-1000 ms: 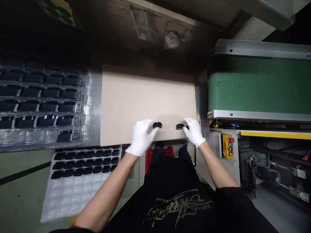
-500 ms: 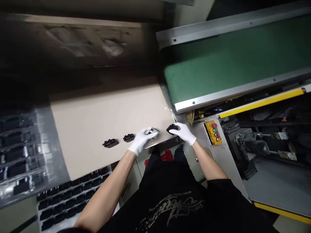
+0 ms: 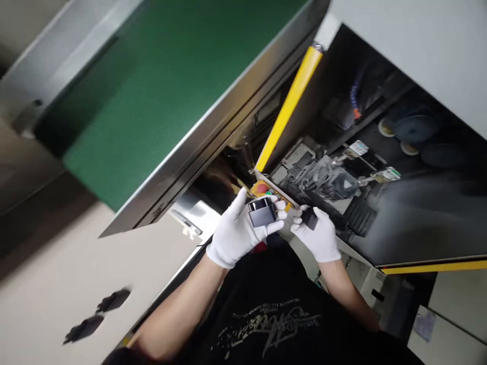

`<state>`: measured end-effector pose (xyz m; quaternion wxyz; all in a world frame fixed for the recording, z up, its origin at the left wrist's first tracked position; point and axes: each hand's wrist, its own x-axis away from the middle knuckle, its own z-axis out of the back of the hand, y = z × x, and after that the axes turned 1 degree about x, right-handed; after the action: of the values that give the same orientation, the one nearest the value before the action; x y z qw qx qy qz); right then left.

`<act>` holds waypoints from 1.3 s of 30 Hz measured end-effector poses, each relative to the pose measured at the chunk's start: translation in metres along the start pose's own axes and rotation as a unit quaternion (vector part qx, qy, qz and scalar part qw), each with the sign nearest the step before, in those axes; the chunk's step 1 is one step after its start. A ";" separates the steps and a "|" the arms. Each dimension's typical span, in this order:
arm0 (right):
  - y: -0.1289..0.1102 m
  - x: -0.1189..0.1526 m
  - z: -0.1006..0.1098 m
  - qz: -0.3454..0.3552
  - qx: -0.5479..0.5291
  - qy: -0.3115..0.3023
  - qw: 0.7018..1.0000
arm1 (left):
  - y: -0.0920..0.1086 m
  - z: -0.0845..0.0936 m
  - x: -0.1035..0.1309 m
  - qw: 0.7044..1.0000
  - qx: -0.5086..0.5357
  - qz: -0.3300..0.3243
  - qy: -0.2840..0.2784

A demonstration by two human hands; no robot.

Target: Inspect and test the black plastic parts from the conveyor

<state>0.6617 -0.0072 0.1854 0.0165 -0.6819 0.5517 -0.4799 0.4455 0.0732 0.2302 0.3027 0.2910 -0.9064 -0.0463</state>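
My left hand (image 3: 236,230), in a white glove, is palm up with its thumb spread and its fingers curled around a dark grey block-shaped part (image 3: 262,217) with a glossy black recess. To its right, my gloved right hand (image 3: 320,237) grips a smaller-looking dark part (image 3: 310,219) between thumb and fingers; its shape is partly hidden. Both parts are held in the air, apart from each other. Two similar black parts, one nearer (image 3: 83,328) and one farther (image 3: 113,300), lie on the beige tabletop (image 3: 152,253) at lower left.
A green conveyor belt (image 3: 160,86) with metal side rails runs across the upper left. Just behind my hands sits a yellow control box (image 3: 260,187) with coloured buttons. An open machine bay holds a grey fixture with clamps (image 3: 387,175), bordered by yellow bars (image 3: 289,109).
My view has swung right, towards the machine bay. Both hands have left the tabletop and now hold their parts in the air by the control box; the left palm has turned up.
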 end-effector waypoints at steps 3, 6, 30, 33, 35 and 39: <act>-0.075 0.031 0.033 0.155 0.030 0.047 0.986 | 0.004 -0.055 -0.048 0.991 -0.104 0.027 -0.075; -0.146 0.054 0.060 0.384 0.135 0.131 0.904 | 0.005 -0.109 -0.096 0.975 -0.187 -0.014 -0.121; -0.214 -0.059 0.104 0.512 0.386 0.211 0.738 | -0.023 -0.178 -0.299 0.772 -0.533 -0.267 -0.219; -0.216 -0.060 0.106 0.501 0.394 0.203 0.743 | -0.023 -0.178 -0.301 0.772 -0.530 -0.267 -0.229; -0.217 -0.060 0.107 0.497 0.394 0.210 0.744 | -0.024 -0.175 -0.302 0.772 -0.523 -0.282 -0.227; -0.221 -0.056 0.105 0.484 0.399 0.198 0.753 | -0.024 -0.171 -0.304 0.759 -0.534 -0.292 -0.233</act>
<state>0.8990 0.0691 0.2158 0.4075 -0.1449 0.5578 -0.7084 0.7524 0.2376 0.2043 0.1603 0.3126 -0.6485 -0.6753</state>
